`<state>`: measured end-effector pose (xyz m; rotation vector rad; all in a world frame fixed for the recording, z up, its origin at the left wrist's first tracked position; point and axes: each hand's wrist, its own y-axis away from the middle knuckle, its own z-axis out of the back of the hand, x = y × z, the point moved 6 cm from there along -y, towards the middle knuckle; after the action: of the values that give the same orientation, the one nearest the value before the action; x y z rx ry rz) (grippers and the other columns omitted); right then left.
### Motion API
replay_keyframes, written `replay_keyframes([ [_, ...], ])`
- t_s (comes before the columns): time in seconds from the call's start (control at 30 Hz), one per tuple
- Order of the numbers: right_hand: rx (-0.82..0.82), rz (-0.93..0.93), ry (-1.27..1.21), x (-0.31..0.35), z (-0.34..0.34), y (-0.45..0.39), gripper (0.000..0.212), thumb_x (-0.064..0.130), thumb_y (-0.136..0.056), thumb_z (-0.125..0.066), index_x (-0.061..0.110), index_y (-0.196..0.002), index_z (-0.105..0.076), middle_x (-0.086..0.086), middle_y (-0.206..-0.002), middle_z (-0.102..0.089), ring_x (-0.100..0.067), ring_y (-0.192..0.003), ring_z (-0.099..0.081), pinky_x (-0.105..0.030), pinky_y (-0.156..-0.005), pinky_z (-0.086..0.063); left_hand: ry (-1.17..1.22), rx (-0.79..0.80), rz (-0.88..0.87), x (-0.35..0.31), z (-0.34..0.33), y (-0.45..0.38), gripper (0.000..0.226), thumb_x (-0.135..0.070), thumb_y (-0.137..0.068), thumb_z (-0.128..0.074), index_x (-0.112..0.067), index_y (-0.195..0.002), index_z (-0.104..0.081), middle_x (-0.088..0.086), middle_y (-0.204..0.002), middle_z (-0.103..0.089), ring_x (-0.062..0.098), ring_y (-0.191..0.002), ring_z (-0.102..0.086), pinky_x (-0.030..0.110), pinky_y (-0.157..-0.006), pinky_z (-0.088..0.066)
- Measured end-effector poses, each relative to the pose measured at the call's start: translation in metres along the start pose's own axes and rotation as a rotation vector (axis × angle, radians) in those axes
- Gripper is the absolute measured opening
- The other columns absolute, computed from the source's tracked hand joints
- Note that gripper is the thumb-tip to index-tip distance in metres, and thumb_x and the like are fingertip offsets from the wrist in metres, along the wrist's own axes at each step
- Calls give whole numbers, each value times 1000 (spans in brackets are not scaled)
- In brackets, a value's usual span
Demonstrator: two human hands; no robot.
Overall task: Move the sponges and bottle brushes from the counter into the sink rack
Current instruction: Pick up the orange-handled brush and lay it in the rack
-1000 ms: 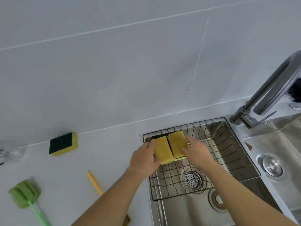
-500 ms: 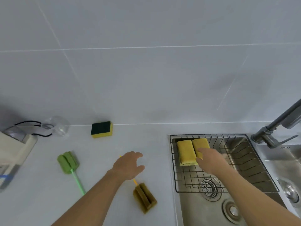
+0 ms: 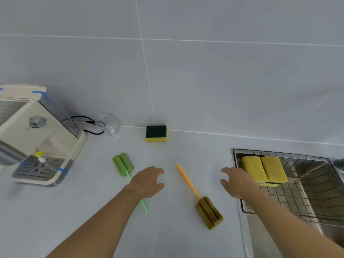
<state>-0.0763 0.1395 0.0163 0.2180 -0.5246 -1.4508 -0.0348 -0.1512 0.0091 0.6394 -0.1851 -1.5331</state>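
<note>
Two yellow sponges point(image 3: 263, 169) lie side by side in the far left corner of the wire sink rack point(image 3: 307, 198). A green-topped yellow sponge point(image 3: 156, 133) sits on the counter by the wall. A green bottle brush point(image 3: 123, 164) lies left of centre, its handle partly hidden under my left hand point(image 3: 148, 181). An orange-handled brush with an olive sponge head point(image 3: 208, 212) lies between my hands. My left hand hovers open over the counter. My right hand point(image 3: 238, 183) is open too, at the rack's left edge, holding nothing.
A cream coffee machine point(image 3: 37, 138) stands at the left with a black cable behind it. A clear glass point(image 3: 109, 123) lies by the wall. The steel sink point(image 3: 316, 183) lies under the rack at the right edge.
Both hands left the two yellow sponges in the rack. My left hand moved out over the counter, my right hand drew back to the rack's left edge, and the view swung left.
</note>
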Motion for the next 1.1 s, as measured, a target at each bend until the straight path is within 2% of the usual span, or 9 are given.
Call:
replay_keyframes([
  [0.2, 80, -58, -57, 21, -33, 14, 57, 44, -96, -48, 24, -148, -37, 1, -143, -52, -20, -127, -51, -33, -103, -44, -86, 14, -207, -21, -16, -18, 50, -31, -97, -46, -24, -145, -36, 1, -146, -42, 24, -131, -43, 37, -108, -36],
  [0.3, 96, -119, -104, 24, -50, 26, 67, 58, -89, -51, 25, -147, -38, 1, -143, -52, -21, -128, -50, -35, -103, -44, -125, -21, -344, -39, -23, -30, 49, -25, -97, -44, -23, -145, -37, 1, -148, -41, 24, -131, -43, 36, -107, -33],
  [0.4, 104, -180, -180, 31, -63, 42, 75, 60, -84, -55, 23, -147, -37, 0, -143, -50, -21, -126, -51, -33, -98, -45, -185, -46, -485, -55, -32, -42, 47, -17, -97, -44, -19, -144, -39, 3, -146, -43, 25, -129, -44, 36, -103, -34],
  [0.47, 85, -205, -205, 37, -70, 52, 70, 57, -82, -60, 19, -138, -44, -2, -132, -55, -22, -115, -57, -32, -88, -49, -203, -65, -574, -63, -38, -48, 45, -12, -96, -45, -15, -141, -44, 6, -143, -47, 28, -127, -46, 39, -102, -37],
  [0.57, 41, -211, -219, 43, -81, 61, 53, 53, -81, -62, 19, -120, -51, -1, -113, -58, -21, -96, -60, -32, -76, -53, -261, -91, -684, -71, -51, -56, 40, -10, -95, -44, -14, -133, -52, 6, -134, -53, 27, -126, -47, 39, -101, -37],
  [0.7, 11, -204, -232, 43, -89, 63, 30, 48, -84, -60, 23, -97, -48, 2, -95, -55, -19, -82, -57, -32, -70, -51, -336, -95, -718, -73, -60, -66, 34, -12, -96, -43, -18, -128, -55, 3, -131, -57, 23, -126, -47, 36, -102, -33],
  [0.9, -32, -190, -235, 42, -89, 64, 30, 53, -86, -56, 24, -91, -49, 2, -89, -56, -20, -80, -58, -31, -67, -49, -339, -173, -724, -71, -58, -70, 33, -11, -94, -46, -21, -120, -61, 2, -120, -63, 24, -118, -53, 37, -97, -36],
  [1.03, -24, -173, -241, 42, -84, 67, 23, 45, -85, -58, 24, -87, -47, 2, -87, -54, -19, -78, -55, -27, -63, -43, -381, -198, -753, -72, -53, -64, 30, -8, -91, -46, -22, -112, -63, 2, -108, -65, 25, -104, -58, 36, -89, -39],
  [1.1, -33, -162, -275, 42, -80, 69, 21, 42, -85, -59, 23, -88, -50, 2, -87, -56, -18, -78, -55, -26, -63, -43, -373, -210, -774, -71, -50, -58, 26, -7, -86, -53, -23, -102, -66, 0, -96, -67, 25, -91, -63, 37, -80, -44],
])
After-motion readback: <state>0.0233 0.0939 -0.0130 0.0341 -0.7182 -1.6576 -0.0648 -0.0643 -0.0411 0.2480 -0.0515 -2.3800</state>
